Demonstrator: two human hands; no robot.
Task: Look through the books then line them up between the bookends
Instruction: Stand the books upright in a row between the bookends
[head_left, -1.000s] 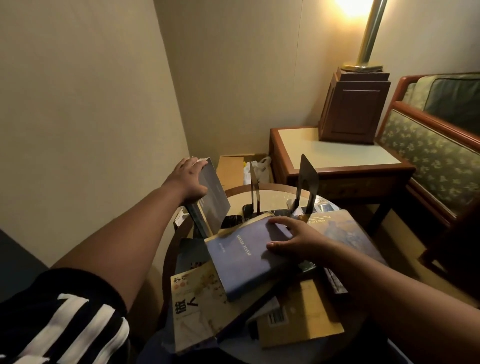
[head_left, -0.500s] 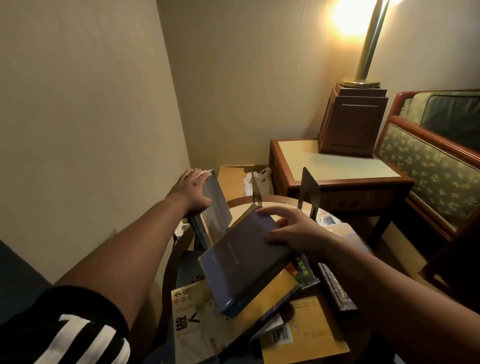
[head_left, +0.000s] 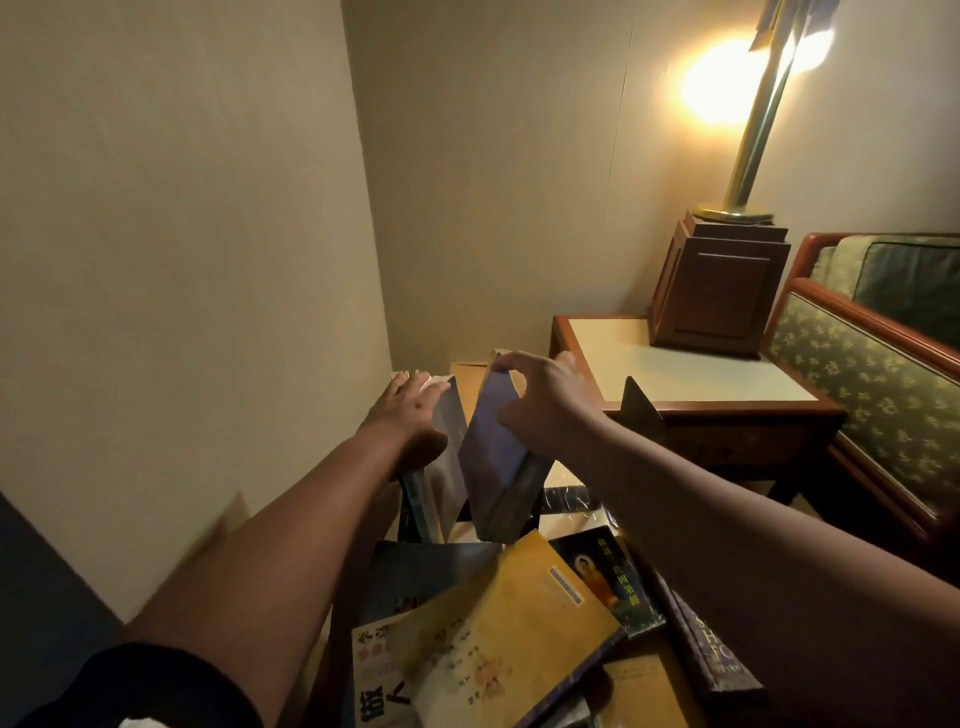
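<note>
Steady the pale grey upright book (head_left: 449, 452) with the left hand (head_left: 410, 410) laid over its top edge; hard to tell in this dim light whether those fingers curl round it. With the right hand (head_left: 545, 410) pinching the top of the tilted blue-violet hardback book (head_left: 493, 457) just beside it, seat the bottom edge on the round wooden desk (head_left: 565, 475), swing upright, and press flush. Leave room toward the dark metal bookend (head_left: 641, 410).

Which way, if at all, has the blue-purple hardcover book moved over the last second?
Yes. The blue-purple book rose off the pile of loose books, away from the person; the right hand holds it nearly upright, left of the dark metal bookend.
</note>
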